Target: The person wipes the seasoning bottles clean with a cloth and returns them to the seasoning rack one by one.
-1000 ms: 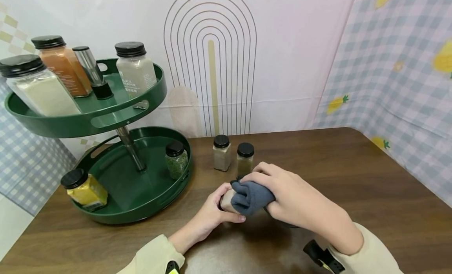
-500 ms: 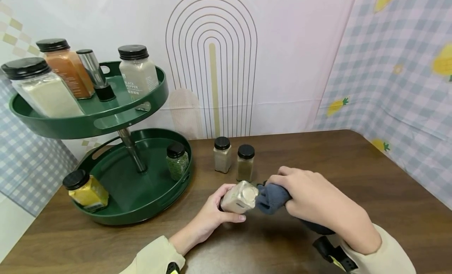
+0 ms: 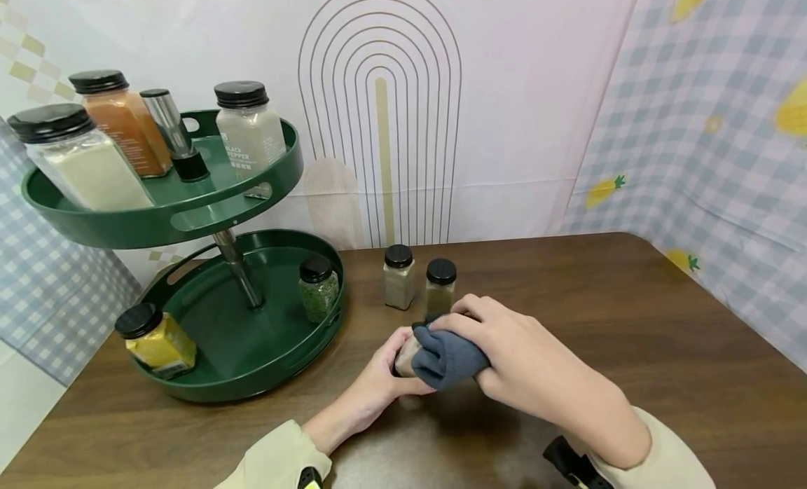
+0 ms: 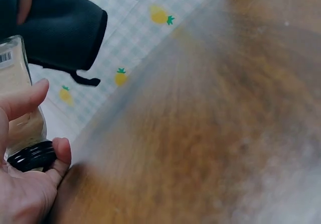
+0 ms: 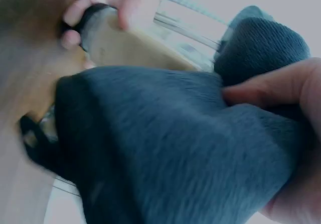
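Mostly hidden in the head view, the held jar (image 3: 408,356) shows only a pale strip between the left hand (image 3: 372,387) and the bunched blue-grey cloth (image 3: 450,359). The left wrist view gives more — clear walls, beige contents, a black lid (image 4: 32,156) — though its frame crops both jar and cloth. Blur softens the cloth's edge in the right wrist view; cloth and right hand (image 3: 504,349) hide the foot of one small jar (image 3: 440,293).

Low over the brown wooden table (image 3: 630,321), the left hand grasps the jar, thumb along the near side, lid toward the palm. The right hand comes in from the right, fingers and thumb gripping the cloth over the end away from the lid.

Another small jar (image 3: 399,286) stands behind. At left is a green two-tier stand (image 3: 113,230) bearing more jars; a white hanging (image 3: 536,90) with arched lines and blue gingham fabric (image 3: 706,153) back everything.
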Demonstrator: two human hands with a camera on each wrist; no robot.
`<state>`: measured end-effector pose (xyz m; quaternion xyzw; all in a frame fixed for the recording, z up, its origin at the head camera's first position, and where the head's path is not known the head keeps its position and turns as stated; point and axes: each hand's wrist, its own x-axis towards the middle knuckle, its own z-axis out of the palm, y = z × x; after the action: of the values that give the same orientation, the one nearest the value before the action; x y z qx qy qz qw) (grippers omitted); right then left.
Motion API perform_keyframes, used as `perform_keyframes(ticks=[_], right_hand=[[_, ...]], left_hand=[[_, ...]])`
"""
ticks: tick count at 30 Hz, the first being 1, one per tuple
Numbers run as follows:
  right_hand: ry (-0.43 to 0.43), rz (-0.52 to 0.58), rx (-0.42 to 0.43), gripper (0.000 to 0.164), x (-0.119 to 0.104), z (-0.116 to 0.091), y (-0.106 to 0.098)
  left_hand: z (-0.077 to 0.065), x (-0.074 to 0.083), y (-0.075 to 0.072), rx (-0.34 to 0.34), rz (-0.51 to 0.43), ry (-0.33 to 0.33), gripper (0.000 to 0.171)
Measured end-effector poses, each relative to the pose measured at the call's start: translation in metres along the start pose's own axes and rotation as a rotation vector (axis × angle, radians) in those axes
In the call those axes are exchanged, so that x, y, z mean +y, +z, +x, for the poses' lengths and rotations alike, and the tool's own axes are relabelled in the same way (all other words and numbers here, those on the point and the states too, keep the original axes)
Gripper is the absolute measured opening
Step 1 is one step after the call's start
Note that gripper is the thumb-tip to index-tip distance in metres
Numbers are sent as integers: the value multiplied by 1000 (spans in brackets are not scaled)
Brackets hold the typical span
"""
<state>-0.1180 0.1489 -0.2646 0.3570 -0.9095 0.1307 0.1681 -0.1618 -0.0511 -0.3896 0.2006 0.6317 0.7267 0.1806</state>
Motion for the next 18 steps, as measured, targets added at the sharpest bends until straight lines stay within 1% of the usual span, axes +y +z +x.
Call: perform_keyframes(ticks=[4, 10, 12, 14, 16, 18], right_hand=[[40, -5, -50, 59, 3, -3, -4], [70, -16, -100, 53, 11, -5, -10], [101, -33, -145, 50, 15, -6, -12], [153, -53, -218, 46, 22, -6, -12], [214, -100, -280, 42, 31, -6, -8], [283, -163, -305, 37, 41, -6, -2]], left_hand=[[0, 1, 0, 9, -44, -17, 64], [0, 1, 0, 20, -102, -32, 63], [0, 1, 0, 30, -135, -47, 63], [-1, 1, 0, 32, -181, -62, 62], [-1, 2, -1, 26, -233, -70, 61], [-1, 2, -1, 9, -278, -71, 58]])
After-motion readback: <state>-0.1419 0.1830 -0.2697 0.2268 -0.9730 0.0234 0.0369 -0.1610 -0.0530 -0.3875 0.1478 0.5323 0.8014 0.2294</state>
